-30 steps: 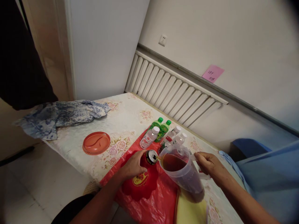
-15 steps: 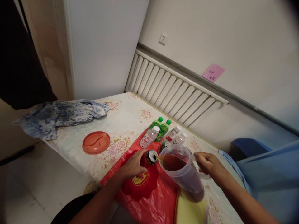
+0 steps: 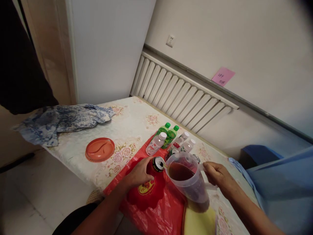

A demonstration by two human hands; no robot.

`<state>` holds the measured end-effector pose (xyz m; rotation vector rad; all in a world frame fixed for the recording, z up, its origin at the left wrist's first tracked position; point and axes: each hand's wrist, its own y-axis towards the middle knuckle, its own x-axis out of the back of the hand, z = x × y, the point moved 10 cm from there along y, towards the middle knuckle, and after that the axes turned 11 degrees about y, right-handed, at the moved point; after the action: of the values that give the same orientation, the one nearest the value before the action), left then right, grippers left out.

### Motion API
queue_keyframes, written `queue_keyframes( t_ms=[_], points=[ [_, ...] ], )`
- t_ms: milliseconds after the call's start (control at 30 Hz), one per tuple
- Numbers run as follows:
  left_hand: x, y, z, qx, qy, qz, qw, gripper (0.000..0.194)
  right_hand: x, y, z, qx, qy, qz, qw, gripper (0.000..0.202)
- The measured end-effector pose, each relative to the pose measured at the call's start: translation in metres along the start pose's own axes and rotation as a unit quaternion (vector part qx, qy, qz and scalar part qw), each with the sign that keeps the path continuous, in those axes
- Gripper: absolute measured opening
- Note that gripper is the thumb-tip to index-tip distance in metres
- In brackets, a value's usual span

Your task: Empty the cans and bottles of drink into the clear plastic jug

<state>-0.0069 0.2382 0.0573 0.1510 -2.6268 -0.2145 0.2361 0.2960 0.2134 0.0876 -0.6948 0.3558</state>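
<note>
My left hand [image 3: 140, 173] is wrapped round a drink can [image 3: 158, 164] with a dark body and an opened silver top. Tilted toward the can, a clear plastic pitcher [image 3: 189, 186] holds brown liquid, and its spout touches or nearly touches the can's opening, with a little liquid there. By its handle, my right hand [image 3: 217, 174] grips the pitcher. Beneath the can lies a red scalloped tray [image 3: 156, 199] with a yellow printed emblem, on a red plastic sheet [image 3: 168, 217]. The level inside the can cannot be seen.
Behind the can stand green-capped bottles [image 3: 171, 135] and white-capped clear bottles [image 3: 156, 145]. An orange plate [image 3: 100, 150] and a crumpled blue-white cloth [image 3: 78, 119] lie on the flowered tablecloth [image 3: 132, 120]. A yellow item [image 3: 199, 222] is under the pitcher. A radiator [image 3: 176, 89] lines the wall.
The pitcher's base has swung slightly left, so it tilts a little less, and my right hand has moved with it. My left hand stays round the can.
</note>
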Motion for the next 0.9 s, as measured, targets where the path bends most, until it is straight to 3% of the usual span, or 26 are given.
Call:
queue_keyframes(
  t_ms=[200,433,600,800,900],
  points=[
    [0.003,-0.001,-0.002,0.01,-0.008,-0.004,1.0,0.078,0.005,-0.004,-0.023,-0.027,0.12,-0.031,0.992,0.05],
    [0.005,0.001,0.001,0.011,-0.028,-0.022,0.999,0.081,0.016,-0.004,-0.046,-0.004,0.246,-0.08,0.966,0.057],
    [0.006,0.002,0.002,0.01,-0.021,-0.028,0.999,0.082,0.012,-0.003,-0.066,0.009,0.361,-0.138,0.922,0.061],
    [0.008,0.004,-0.002,0.002,-0.024,-0.028,0.999,0.081,0.001,-0.004,-0.096,0.012,0.491,-0.204,0.847,0.051],
    [0.008,0.004,-0.001,0.009,-0.019,-0.029,0.999,0.08,-0.005,-0.003,-0.109,0.013,0.513,-0.211,0.832,0.05]
  ],
)
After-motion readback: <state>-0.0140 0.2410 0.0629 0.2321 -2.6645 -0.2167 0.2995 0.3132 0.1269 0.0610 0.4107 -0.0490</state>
